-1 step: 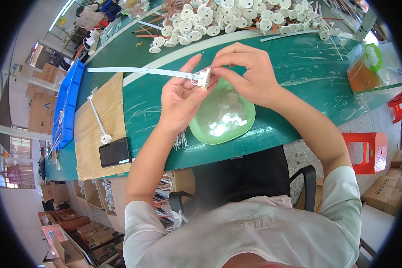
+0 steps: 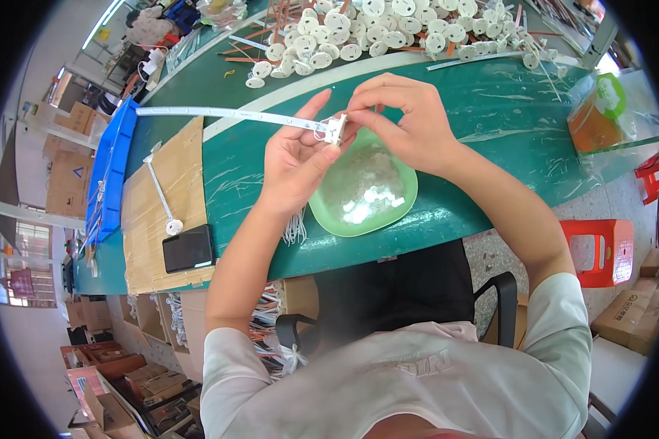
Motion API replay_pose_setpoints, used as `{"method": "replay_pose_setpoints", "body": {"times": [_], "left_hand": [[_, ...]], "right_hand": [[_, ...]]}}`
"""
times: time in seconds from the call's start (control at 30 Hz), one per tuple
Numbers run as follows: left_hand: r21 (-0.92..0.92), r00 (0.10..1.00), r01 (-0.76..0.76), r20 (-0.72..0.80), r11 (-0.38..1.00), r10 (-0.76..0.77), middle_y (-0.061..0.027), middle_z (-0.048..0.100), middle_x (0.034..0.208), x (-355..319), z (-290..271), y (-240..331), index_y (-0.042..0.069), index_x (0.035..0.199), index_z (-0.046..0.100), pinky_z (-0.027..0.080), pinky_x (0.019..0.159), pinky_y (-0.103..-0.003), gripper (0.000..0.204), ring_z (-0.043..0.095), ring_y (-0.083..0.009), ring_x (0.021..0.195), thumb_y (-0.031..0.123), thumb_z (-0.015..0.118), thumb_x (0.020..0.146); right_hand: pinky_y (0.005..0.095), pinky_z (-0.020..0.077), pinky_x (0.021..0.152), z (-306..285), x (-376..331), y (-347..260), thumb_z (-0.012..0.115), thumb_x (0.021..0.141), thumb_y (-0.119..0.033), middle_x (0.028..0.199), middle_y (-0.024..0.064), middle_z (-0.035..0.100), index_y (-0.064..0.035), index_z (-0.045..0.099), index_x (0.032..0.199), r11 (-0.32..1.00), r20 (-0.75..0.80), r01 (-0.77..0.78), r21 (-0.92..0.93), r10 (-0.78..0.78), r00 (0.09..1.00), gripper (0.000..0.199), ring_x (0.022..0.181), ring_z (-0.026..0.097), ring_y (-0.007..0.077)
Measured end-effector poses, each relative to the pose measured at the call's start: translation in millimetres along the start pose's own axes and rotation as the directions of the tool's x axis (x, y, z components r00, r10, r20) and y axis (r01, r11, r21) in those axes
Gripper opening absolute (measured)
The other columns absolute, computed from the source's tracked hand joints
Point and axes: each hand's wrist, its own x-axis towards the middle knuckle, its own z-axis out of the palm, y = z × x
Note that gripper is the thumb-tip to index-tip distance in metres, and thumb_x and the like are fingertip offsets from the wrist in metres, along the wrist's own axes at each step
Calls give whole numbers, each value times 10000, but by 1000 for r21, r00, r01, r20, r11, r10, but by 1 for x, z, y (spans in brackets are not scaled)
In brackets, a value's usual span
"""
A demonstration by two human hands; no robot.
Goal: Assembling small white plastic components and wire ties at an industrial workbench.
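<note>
Above the green bowl (image 2: 362, 192), in the head view, both hands meet over the green table (image 2: 490, 124) and work on one small white end piece (image 2: 336, 129). The left hand (image 2: 294, 162) has its fingers curled, and its thumb and forefinger pinch the piece from the near side; the right hand (image 2: 403, 121) comes from the other side, its fingertips pressed together on the same piece. Compared with the smaller picture taken at the same instant, nothing has moved: hands, strip and bowl sit in the same places, so I judge that the fitting of the end piece is in progress and not finished. A long white strip (image 2: 220, 113) is joined to this piece. Its long axis runs almost level across the table, from the hands toward the person's left, rising slightly, and its far end reaches close to the blue bin (image 2: 110, 168). A thin white wire seems to loop near the piece, but it is too small to be sure. Small white parts lie in the bowl. Farther away, a heap of round white discs (image 2: 388, 33) covers the table, and a black phone (image 2: 188, 249) rests on cardboard (image 2: 150, 219) at the left.
</note>
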Motion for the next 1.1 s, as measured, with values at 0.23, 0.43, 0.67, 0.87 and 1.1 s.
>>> {"method": "replay_pose_setpoints", "body": {"times": [0.23, 0.43, 0.67, 0.87, 1.1], "left_hand": [[250, 995, 99, -49, 963, -89, -205, 634, 1273, 1, -11, 25, -18, 1548, 192, 476, 1063, -413, 761, 620, -321, 1205, -26, 624, 922], [729, 836, 485, -548, 482, -11, -170, 720, 1055, -26, -89, 125, -31, 1436, 404, 548, 890, -374, 614, 695, -242, 957, 220, 651, 933], [446, 785, 451, -611, -773, 106, -240, 712, 933, -124, -172, 168, -19, 1035, 704, 561, 774, -480, 503, 703, -381, 888, 451, 632, 872], [381, 777, 573, -535, -726, 332, -201, 715, 860, -79, -84, 154, 17, 903, 733, 575, 750, -474, 488, 711, -374, 840, 494, 630, 885], [836, 733, 179, -465, 519, 496, -16, 616, 584, 24, -111, 49, 0, 826, 704, 416, 475, -249, 366, 561, -65, 509, 344, 680, 947]], "right_hand": [[307, 543, 736, 8, 9, 20, 689, 858, 13, 968, 101, 692, -8, 689, 959, 989, 113, 142, -27, -138, 984, 103, 827, 684, 212], [315, 544, 682, -14, 8, 41, 705, 844, -8, 919, 111, 699, -11, 684, 940, 914, 1, 153, -376, -165, 986, 98, 754, 677, 246], [356, 539, 671, 1, 6, 23, 706, 818, -13, 898, 140, 701, 9, 695, 869, 949, 219, 170, -265, -112, 969, 56, 764, 681, 298], [397, 522, 677, -3, 5, 16, 662, 882, -54, 818, 152, 678, 14, 653, 850, 916, 205, 114, -385, -36, 978, 75, 751, 664, 327], [384, 501, 651, -12, 29, 41, 618, 909, -32, 815, 123, 643, -20, 568, 972, 854, -22, 20, -520, -37, 999, 82, 705, 647, 293]]}}
